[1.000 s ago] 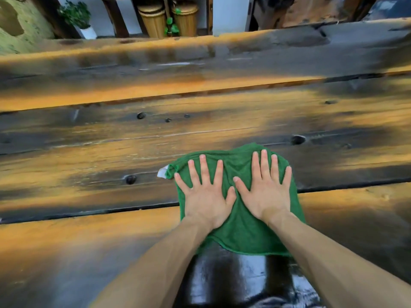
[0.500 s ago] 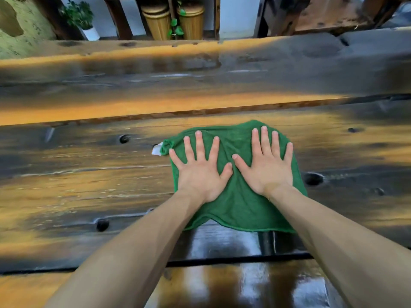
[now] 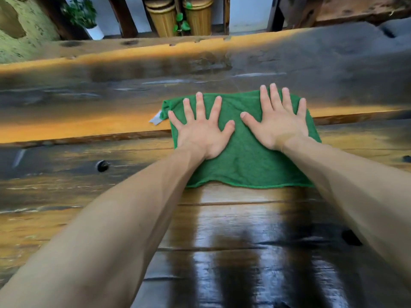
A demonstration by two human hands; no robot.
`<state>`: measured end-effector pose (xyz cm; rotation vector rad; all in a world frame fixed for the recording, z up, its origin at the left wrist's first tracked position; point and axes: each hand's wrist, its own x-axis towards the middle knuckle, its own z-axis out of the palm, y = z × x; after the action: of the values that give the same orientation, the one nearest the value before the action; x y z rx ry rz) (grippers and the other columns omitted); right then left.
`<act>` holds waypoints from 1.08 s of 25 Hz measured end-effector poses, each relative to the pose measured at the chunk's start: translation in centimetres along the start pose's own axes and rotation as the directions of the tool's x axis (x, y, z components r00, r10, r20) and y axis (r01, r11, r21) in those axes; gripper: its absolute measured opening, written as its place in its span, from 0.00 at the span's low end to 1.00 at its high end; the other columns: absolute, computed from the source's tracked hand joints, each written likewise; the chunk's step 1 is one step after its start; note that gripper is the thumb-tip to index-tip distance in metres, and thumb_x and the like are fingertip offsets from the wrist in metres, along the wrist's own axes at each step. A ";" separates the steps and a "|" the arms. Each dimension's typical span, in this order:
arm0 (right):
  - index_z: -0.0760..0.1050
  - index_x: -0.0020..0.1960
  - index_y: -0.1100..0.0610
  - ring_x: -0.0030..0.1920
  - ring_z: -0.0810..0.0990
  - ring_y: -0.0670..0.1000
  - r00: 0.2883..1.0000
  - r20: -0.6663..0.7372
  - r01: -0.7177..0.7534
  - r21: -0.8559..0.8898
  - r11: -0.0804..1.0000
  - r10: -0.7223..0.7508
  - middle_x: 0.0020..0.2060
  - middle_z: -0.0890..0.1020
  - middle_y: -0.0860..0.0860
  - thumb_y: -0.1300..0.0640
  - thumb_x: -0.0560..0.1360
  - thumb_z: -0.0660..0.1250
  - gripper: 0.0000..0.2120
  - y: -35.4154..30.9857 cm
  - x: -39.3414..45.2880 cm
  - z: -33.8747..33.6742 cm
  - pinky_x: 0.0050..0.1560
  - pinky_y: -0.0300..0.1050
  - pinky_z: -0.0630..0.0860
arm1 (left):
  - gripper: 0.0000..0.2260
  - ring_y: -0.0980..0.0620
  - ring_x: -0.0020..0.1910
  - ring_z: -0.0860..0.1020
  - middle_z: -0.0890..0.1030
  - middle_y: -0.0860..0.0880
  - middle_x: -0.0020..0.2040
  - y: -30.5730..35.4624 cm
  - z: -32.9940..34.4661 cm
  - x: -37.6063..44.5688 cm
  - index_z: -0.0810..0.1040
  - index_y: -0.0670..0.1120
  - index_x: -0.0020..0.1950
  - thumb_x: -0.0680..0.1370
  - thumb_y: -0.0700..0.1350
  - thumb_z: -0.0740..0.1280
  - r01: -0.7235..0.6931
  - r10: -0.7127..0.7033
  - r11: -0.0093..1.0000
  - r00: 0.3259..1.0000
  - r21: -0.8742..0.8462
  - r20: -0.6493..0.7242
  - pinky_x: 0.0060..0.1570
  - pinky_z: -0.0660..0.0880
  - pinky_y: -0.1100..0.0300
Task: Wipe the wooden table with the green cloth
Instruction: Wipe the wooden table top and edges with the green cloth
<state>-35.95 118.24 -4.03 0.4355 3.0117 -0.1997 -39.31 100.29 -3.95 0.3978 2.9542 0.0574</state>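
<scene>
A green cloth (image 3: 244,161) lies flat on the dark wooden plank table (image 3: 89,196), with a small white tag at its left corner. My left hand (image 3: 200,130) presses on the cloth's left half, fingers straight and spread. My right hand (image 3: 278,121) presses flat on its right half, fingertips reaching just past the far hem. Both arms are stretched forward. The cloth straddles a seam between two planks. A wet, glossy streak runs on the wood from the cloth's near edge back toward me.
Beyond the table's far edge stand two wicker baskets (image 3: 178,16) and a potted plant (image 3: 84,16) in a white pot. Dark knot holes (image 3: 102,166) dot the planks. A rough wooden bench top (image 3: 360,7) shows at the back right.
Both hands have pushed the cloth away from me, across a plank seam toward the table's far edge. The glossy wet streak behind it has grown longer.
</scene>
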 end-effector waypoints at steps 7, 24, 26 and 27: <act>0.36 0.81 0.47 0.80 0.38 0.54 1.000 -0.006 0.007 0.014 1.000 -0.007 0.80 0.39 0.48 0.26 0.75 0.43 0.42 -1.0 10.7 -0.9 0.75 0.67 0.38 | 0.33 0.39 0.80 0.35 0.34 0.48 0.82 -0.3 -1.8 10.0 0.39 0.63 0.81 0.79 0.71 0.44 0.055 -0.054 0.998 0.998 -0.024 0.021 0.69 0.35 0.25; 0.39 0.81 0.46 0.80 0.41 0.55 0.999 -0.030 0.021 -0.008 1.000 -0.021 0.81 0.42 0.48 0.25 0.74 0.43 0.43 -2.5 27.8 -2.4 0.75 0.67 0.39 | 0.32 0.41 0.81 0.40 0.41 0.51 0.83 -1.5 -4.3 26.5 0.45 0.65 0.81 0.78 0.71 0.45 0.082 -0.083 0.996 0.996 -0.027 -0.040 0.70 0.36 0.26; 0.40 0.81 0.47 0.80 0.42 0.55 0.998 -0.049 0.026 -0.020 0.999 -0.026 0.81 0.44 0.49 0.25 0.74 0.43 0.43 -2.7 28.7 -2.4 0.75 0.67 0.39 | 0.32 0.41 0.81 0.41 0.44 0.51 0.83 -1.6 -4.5 27.5 0.46 0.65 0.81 0.78 0.71 0.45 0.084 -0.085 0.996 0.995 -0.020 -0.058 0.70 0.37 0.27; 0.40 0.81 0.47 0.80 0.43 0.55 0.998 -0.054 0.029 -0.027 0.999 -0.030 0.81 0.44 0.49 0.25 0.74 0.43 0.43 -2.8 29.3 -2.3 0.75 0.68 0.39 | 0.32 0.41 0.81 0.42 0.45 0.51 0.83 -1.7 -4.4 27.9 0.46 0.65 0.81 0.78 0.71 0.45 0.086 -0.086 0.996 0.994 -0.013 -0.066 0.71 0.37 0.27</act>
<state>-64.84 123.99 -4.65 0.4002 3.0714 -0.1526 -67.03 106.05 -4.00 0.2722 3.0312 0.0760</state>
